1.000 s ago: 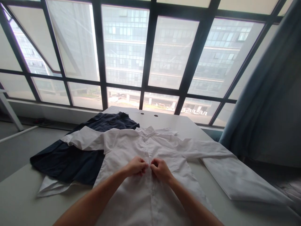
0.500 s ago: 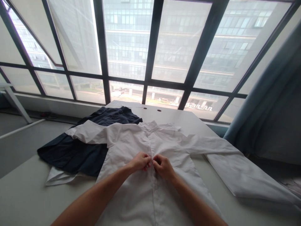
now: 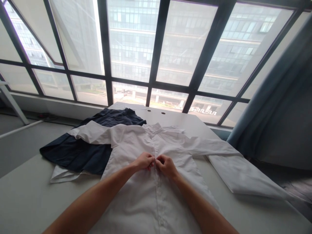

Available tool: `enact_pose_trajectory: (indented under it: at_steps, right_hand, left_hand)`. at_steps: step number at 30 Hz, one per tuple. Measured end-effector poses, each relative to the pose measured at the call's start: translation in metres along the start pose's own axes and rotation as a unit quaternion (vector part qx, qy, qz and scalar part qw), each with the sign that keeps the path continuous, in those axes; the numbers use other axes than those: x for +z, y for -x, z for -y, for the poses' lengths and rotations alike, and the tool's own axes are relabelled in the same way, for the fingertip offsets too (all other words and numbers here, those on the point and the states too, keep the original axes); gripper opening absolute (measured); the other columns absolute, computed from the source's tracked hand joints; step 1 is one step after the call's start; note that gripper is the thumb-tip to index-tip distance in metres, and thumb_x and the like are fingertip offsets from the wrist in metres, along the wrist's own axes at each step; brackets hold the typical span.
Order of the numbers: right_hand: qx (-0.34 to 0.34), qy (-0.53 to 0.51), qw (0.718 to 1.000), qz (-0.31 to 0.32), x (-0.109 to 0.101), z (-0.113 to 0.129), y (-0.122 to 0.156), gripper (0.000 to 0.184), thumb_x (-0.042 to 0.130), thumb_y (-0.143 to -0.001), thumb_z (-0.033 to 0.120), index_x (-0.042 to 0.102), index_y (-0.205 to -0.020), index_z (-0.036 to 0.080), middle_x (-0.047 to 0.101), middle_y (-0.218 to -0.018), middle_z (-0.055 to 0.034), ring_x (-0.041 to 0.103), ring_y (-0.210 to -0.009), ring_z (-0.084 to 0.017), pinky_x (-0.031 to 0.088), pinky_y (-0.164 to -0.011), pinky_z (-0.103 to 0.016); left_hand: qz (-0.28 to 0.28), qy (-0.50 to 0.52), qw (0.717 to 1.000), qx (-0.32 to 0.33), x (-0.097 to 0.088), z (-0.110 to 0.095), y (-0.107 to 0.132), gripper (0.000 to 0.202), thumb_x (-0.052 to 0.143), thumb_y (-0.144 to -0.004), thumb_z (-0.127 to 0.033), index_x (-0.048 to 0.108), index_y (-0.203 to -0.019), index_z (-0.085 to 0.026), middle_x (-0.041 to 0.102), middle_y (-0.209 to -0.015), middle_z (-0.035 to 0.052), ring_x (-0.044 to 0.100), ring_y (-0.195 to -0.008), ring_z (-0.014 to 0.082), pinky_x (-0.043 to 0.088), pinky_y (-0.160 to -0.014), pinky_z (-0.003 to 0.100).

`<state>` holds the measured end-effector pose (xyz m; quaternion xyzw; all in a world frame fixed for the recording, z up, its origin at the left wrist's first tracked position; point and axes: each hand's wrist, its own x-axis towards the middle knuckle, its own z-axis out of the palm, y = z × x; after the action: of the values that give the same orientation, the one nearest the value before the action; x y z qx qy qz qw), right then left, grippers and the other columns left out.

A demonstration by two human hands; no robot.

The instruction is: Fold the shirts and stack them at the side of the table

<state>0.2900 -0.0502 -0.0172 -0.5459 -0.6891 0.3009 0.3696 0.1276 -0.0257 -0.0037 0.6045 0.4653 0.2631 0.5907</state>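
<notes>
A white long-sleeved shirt lies spread front-up on the white table, collar towards the window. My left hand and my right hand meet at the shirt's front placket, about chest height. Both are closed in a pinch on the two edges of the placket, knuckles almost touching. What sits between the fingertips is too small to make out. One sleeve stretches to the right, the other to the left over a dark navy shirt.
The navy shirt lies partly under the white one at the table's left. Two round cable holes are in the far table edge. Big windows stand behind, a blue-grey curtain hangs at right, and the floor drops off at left.
Both hands stay pinched at the placket and have shifted slightly up the shirt. The view has tilted a little, so the table and shirts sit somewhat higher in the picture.
</notes>
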Motion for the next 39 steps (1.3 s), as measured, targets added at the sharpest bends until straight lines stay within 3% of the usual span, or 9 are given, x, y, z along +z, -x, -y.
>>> enact_pose_trajectory:
  at_steps: [4, 15, 20, 25, 31, 35, 39]
  right_hand:
    - [0.052, -0.054, 0.997, 0.021, 0.0, -0.004, -0.004, 0.022, 0.056, -0.079, 0.037, 0.06, -0.072, 0.017, 0.062, -0.056, 0.0005, 0.055, -0.046, -0.012, 0.042, -0.045, -0.021]
    - [0.094, -0.138, 0.982, 0.091, -0.004, -0.007, -0.01, 0.036, 0.069, -0.071, 0.052, 0.056, -0.073, 0.019, 0.059, -0.056, 0.0042, 0.052, -0.041, -0.01, 0.04, -0.038, -0.02]
    - [0.073, -0.104, 0.989, 0.081, -0.004, -0.007, -0.011, 0.027, 0.064, -0.075, 0.044, 0.055, -0.071, 0.019, 0.06, -0.055, 0.0028, 0.052, -0.041, -0.011, 0.039, -0.04, -0.021]
    - [0.001, 0.027, 1.0, 0.004, -0.002, 0.001, 0.0, 0.021, 0.057, -0.081, 0.035, 0.061, -0.07, 0.017, 0.065, -0.059, -0.0017, 0.057, -0.051, -0.014, 0.039, -0.049, -0.023]
    - [-0.038, 0.055, 0.998, -0.015, 0.001, 0.01, 0.008, 0.015, 0.057, -0.081, 0.025, 0.068, -0.076, 0.016, 0.072, -0.069, -0.004, 0.063, -0.062, -0.015, 0.042, -0.06, -0.023]
    - [-0.052, 0.1, 0.993, -0.038, 0.003, 0.005, 0.006, 0.016, 0.056, -0.081, 0.026, 0.066, -0.072, 0.016, 0.068, -0.065, -0.0036, 0.059, -0.058, -0.015, 0.04, -0.058, -0.024]
    - [-0.048, 0.082, 0.995, -0.038, 0.003, 0.003, 0.006, 0.021, 0.057, -0.083, 0.033, 0.064, -0.071, 0.017, 0.067, -0.063, -0.0032, 0.058, -0.057, -0.014, 0.041, -0.057, -0.023]
  left_hand:
    - [-0.001, 0.006, 1.0, 0.006, 0.0, 0.0, 0.001, 0.028, 0.06, -0.083, -0.035, 0.054, -0.063, -0.016, 0.055, -0.054, -0.0033, 0.046, -0.041, 0.0075, 0.033, -0.042, 0.021]
    - [0.009, 0.021, 1.0, -0.012, 0.001, -0.001, 0.001, 0.028, 0.059, -0.083, -0.033, 0.054, -0.062, -0.015, 0.05, -0.05, -0.0047, 0.042, -0.038, 0.0069, 0.031, -0.04, 0.02]
    - [-0.022, 0.007, 1.0, -0.019, 0.006, -0.003, 0.002, 0.029, 0.06, -0.083, -0.041, 0.061, -0.072, -0.014, 0.057, -0.056, -0.0036, 0.047, -0.039, 0.0079, 0.032, -0.04, 0.02]
    - [-0.014, -0.035, 0.999, -0.038, 0.005, -0.009, 0.003, 0.044, 0.06, -0.08, -0.055, 0.061, -0.065, -0.013, 0.062, -0.058, 0.0005, 0.051, -0.04, 0.0097, 0.032, -0.04, 0.021]
    - [0.002, -0.027, 1.0, -0.003, 0.002, -0.007, 0.004, 0.06, 0.065, -0.065, -0.073, 0.057, -0.055, -0.014, 0.052, -0.049, -0.0013, 0.041, -0.043, 0.0075, 0.026, -0.044, 0.022]
    - [-0.025, -0.012, 1.0, -0.005, 0.004, -0.002, 0.003, 0.051, 0.068, -0.069, -0.059, 0.048, -0.049, -0.017, 0.034, -0.043, -0.0068, 0.028, -0.044, 0.0061, 0.018, -0.045, 0.024]
    - [-0.038, 0.0, 0.999, -0.017, 0.006, 0.0, 0.001, 0.038, 0.061, -0.076, -0.039, 0.044, -0.05, -0.018, 0.032, -0.044, -0.0075, 0.026, -0.044, 0.0063, 0.017, -0.046, 0.024]
